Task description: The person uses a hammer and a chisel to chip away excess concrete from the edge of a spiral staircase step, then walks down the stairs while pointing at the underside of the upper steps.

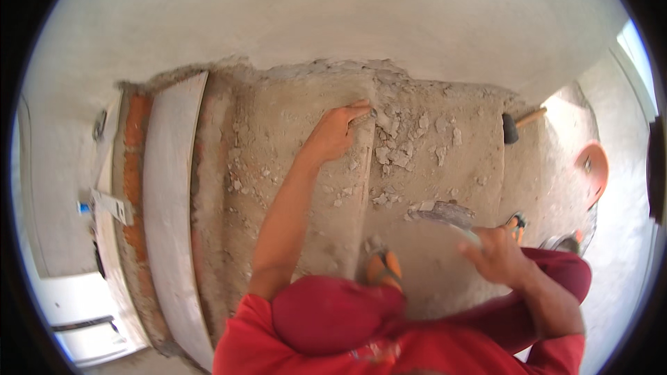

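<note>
My left hand [335, 132] is at the edge of a dusty concrete step [358, 194], fingertips beside grey broken mortar [399, 153]; it is closed on something too small to make out. My right hand [497, 253] grips a mortar-smeared trowel [445, 215], its blade low over the step among small chips. The wall [319, 14] above has a ragged, chipped bottom edge.
A pale board [170, 215] stands along exposed brick [134, 153] at the left. A black mallet [511, 128] with wooden handle and an orange pan [594, 173] lie at the right. My sandalled foot [385, 271] is below.
</note>
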`<state>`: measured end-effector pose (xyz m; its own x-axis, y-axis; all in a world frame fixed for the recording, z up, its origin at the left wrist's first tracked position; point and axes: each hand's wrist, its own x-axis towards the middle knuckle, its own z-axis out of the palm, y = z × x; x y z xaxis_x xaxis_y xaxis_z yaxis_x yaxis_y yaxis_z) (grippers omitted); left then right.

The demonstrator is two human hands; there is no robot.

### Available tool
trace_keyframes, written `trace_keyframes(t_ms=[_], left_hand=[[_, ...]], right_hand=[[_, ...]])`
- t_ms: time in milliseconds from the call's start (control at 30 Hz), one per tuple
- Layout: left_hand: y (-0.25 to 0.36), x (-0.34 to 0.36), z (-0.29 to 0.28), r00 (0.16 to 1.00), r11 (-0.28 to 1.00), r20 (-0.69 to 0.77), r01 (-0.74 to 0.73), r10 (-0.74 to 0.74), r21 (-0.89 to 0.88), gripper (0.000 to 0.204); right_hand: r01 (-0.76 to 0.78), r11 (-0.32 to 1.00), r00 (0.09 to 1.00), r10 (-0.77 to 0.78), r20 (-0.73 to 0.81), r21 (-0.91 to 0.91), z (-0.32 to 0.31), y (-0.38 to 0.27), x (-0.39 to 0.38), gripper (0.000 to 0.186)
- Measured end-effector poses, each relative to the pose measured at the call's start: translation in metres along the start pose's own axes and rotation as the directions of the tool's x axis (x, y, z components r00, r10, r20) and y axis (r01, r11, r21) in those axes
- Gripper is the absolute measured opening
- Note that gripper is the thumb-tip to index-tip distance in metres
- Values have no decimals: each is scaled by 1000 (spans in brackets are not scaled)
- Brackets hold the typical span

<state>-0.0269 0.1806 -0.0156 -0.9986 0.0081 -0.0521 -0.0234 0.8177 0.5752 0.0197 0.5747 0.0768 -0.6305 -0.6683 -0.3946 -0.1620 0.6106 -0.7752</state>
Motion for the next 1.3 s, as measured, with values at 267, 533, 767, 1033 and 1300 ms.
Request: trace_keyframes(t_ms=[267,533,767,1033,1300], left_hand=[[-28,43,-26,837,804,-176,546,-517,235,51],[72,43,39,942,999,335,-43,29,34,67],[95,19,13,996,997,43,73,-72,-26,46],[102,40,48,853,869,-285,-483,438,-107,29],[69,46,78,731,850,-537,-524,421,-47,35]], right_hand=[[-29,999,993,32,118,-20,25,40,-14,44],[-84,994,984,93,149,-66,24,61,-17,47],[-102,993,988,108,107,-56,21,58,-13,44],[-266,963,964,267,-3,27,10,64,-15,45],[88,995,877,-98,-471,-43,14,70,-12,46]])
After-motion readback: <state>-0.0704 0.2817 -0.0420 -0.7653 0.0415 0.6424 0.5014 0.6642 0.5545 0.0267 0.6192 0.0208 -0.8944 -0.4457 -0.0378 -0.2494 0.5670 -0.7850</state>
